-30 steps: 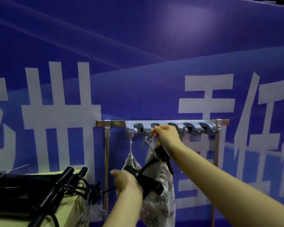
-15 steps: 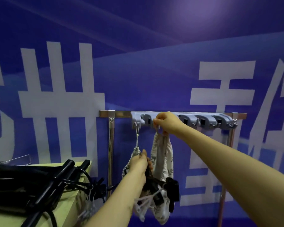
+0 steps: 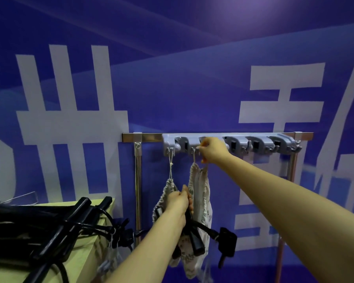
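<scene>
Bag [image 3: 199, 193] hung by its cord [image 3: 194, 159] from the second hook of the rack [image 3: 253, 140]. Cord pinched at the hook by right hand [image 3: 213, 150], fingers [image 3: 203, 148] together on it. Black tool [image 3: 195, 241] gripped by left hand [image 3: 178, 202] against the bag, fingers curled round it. Plug [image 3: 226, 243] seen dangling to the right. Second bag [image 3: 167, 190] hung on the first hook. Other tools [image 3: 39, 225] piled on desk [image 3: 84, 256].

Light is even and cool, with a blue-violet cast over everything. The brightest patch sits on the banner [image 3: 251, 5] at 12 to 1 o'clock, a soft glow from above. The metal rail [image 3: 151, 137] shows a dull glint. The black cords [image 3: 29, 231] at 8 o'clock sink into near-flat dark. Wide-angle bend bows the banner's letters toward 3 and 9 o'clock. Motion smear blurs the plug [image 3: 226, 242] and the bottom of the bag [image 3: 200, 201] near 6 o'clock. Fine detail looks waxy.
</scene>
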`<control>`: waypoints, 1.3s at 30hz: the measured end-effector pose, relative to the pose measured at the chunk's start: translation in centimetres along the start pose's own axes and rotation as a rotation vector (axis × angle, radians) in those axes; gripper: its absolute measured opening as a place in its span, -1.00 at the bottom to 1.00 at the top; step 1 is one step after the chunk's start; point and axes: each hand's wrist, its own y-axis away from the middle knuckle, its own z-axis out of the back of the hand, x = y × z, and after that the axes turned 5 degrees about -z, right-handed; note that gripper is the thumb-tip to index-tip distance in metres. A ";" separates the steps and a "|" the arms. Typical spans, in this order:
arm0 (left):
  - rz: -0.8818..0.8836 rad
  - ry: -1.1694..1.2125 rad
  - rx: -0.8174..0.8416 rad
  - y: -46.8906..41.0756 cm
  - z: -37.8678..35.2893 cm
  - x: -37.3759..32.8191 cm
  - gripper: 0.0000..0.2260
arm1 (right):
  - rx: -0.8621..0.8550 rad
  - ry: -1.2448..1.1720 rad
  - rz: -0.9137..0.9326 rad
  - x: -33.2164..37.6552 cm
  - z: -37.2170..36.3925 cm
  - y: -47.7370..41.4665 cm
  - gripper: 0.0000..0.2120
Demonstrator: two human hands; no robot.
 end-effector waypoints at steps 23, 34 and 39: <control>-0.193 -0.180 -0.224 10.1 10.9 -6.0 -0.64 | 0.017 -0.007 0.311 7.9 -4.3 13.8 -0.72; -0.278 -0.327 -0.554 21.7 31.4 -8.0 -0.73 | 0.436 -0.050 0.529 19.5 -12.0 27.7 -0.60; -0.255 -0.547 -0.712 24.8 38.9 -6.6 -0.72 | 0.580 -0.028 0.571 22.7 -16.6 32.3 -0.62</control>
